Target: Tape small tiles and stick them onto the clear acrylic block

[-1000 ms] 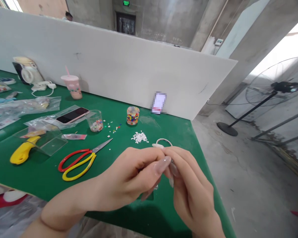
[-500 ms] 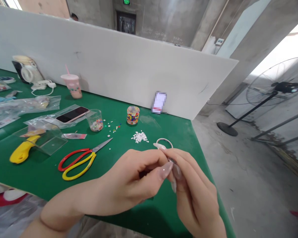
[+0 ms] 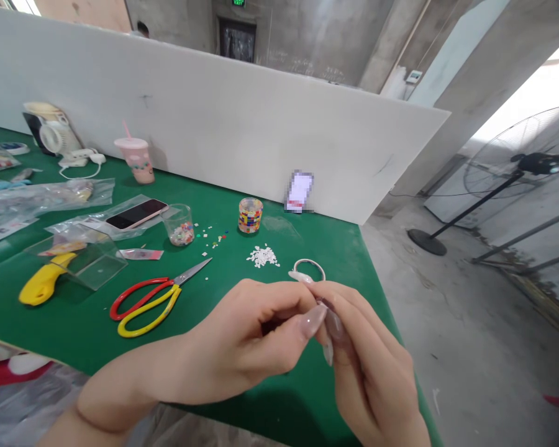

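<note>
My left hand (image 3: pixel 261 332) and my right hand (image 3: pixel 372 354) meet above the green table, thumbs and fingertips pinched together. Whatever lies between the fingertips is hidden or too small to name. Just beyond the fingers shows a thin white ring (image 3: pixel 323 267); I cannot tell whether it rests on the table or touches the fingers. Past it is a small pile of white chips (image 3: pixel 263 255). Behind that stands a round container (image 3: pixel 250 216) covered in coloured tiles. Scissors (image 3: pixel 161 304) with one red and one yellow handle lie left of my left hand.
On the left are a clear cup (image 3: pixel 179 225) of small coloured pieces, a phone (image 3: pixel 137 214), a clear plastic stand (image 3: pixel 95 261), a yellow-handled tool (image 3: pixel 46 279) and a pink tumbler (image 3: pixel 136 162). Another phone (image 3: pixel 299 191) leans on the white partition (image 3: pixel 214 124). A fan (image 3: pixel 540 164) stands right.
My right hand has shifted very slightly right and down, its fingertips still pinched against my left. The things on the table have not moved.
</note>
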`<action>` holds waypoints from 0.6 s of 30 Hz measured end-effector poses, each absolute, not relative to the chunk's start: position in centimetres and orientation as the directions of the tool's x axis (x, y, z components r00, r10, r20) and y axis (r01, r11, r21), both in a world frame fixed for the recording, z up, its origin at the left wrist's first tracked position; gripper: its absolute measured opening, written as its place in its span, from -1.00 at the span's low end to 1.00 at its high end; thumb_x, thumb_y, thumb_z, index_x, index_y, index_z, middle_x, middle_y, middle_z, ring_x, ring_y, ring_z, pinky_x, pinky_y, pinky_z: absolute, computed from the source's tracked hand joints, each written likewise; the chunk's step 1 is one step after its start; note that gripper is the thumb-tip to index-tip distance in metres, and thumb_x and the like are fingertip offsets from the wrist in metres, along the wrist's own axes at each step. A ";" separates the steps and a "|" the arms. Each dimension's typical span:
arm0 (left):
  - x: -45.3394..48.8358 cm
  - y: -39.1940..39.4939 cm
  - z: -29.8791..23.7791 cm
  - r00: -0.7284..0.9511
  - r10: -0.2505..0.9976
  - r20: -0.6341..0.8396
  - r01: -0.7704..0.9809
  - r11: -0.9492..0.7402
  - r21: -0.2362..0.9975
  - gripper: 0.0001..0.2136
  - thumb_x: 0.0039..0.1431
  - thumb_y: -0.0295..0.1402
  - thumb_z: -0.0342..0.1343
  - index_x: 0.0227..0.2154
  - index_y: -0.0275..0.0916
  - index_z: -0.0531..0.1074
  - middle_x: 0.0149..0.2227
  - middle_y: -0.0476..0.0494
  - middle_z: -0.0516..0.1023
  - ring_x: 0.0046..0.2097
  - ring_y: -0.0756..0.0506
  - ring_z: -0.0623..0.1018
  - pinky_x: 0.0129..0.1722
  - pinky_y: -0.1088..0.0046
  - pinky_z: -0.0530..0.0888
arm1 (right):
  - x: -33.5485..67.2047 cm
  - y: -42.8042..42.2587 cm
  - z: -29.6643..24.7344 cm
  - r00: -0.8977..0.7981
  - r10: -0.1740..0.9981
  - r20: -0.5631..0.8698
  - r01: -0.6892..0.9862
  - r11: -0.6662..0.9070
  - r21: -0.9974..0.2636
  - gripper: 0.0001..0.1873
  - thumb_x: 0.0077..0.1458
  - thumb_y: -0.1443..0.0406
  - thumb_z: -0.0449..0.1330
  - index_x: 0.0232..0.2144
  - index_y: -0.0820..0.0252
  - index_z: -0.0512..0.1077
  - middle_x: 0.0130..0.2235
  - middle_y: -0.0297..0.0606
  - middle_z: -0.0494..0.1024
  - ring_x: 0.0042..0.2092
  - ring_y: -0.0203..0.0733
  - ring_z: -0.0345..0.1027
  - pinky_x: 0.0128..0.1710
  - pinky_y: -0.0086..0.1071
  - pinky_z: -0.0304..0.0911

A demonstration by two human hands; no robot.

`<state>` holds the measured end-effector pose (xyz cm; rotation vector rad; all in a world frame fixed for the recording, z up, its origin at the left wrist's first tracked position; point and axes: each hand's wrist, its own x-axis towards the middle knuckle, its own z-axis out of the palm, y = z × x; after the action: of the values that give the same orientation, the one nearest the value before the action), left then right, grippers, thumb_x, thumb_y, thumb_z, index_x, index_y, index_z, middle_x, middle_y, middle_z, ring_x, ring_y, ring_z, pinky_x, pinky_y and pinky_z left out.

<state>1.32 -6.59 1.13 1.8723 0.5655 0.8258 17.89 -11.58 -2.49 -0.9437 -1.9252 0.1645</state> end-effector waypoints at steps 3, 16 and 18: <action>1.3 -6.6 1.2 0.670 0.683 0.291 0.000 -0.392 0.920 -0.78 0.25 -0.51 -0.09 -0.51 -0.25 0.32 -0.60 0.14 0.26 -0.59 0.14 0.22 -0.61 0.66 0.20 | 18.0 -11.6 -2.4 -0.256 0.661 0.705 0.538 0.704 -0.465 -0.46 0.24 0.53 0.04 0.24 0.16 0.22 0.05 -0.16 0.50 0.01 -0.17 0.37 -0.01 -0.32 0.37; 0.5 -6.7 1.0 0.770 0.625 0.127 -0.101 -0.077 0.992 -0.71 0.41 -0.31 -0.19 -0.42 -0.24 0.30 -0.63 0.14 0.16 -0.61 0.13 0.19 -0.66 0.70 0.16 | 17.8 -11.4 -2.2 -0.264 0.632 0.729 0.552 0.719 -0.423 -0.50 0.22 0.57 0.02 0.17 0.24 0.26 0.04 -0.19 0.48 0.06 -0.24 0.32 0.04 -0.39 0.27; 0.5 -6.7 1.1 0.759 0.635 0.145 -0.082 -0.128 0.988 -0.76 0.37 -0.39 -0.16 -0.41 -0.23 0.31 -0.62 0.15 0.15 -0.61 0.13 0.16 -0.65 0.67 0.14 | 17.7 -11.4 -2.2 -0.255 0.632 0.732 0.560 0.713 -0.421 -0.51 0.21 0.58 0.03 0.17 0.25 0.27 0.04 -0.19 0.47 0.07 -0.25 0.32 0.05 -0.39 0.27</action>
<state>0.49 -6.70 1.12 1.5917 0.4553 0.6521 17.72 -11.38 -2.20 -0.9192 -1.9301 0.0918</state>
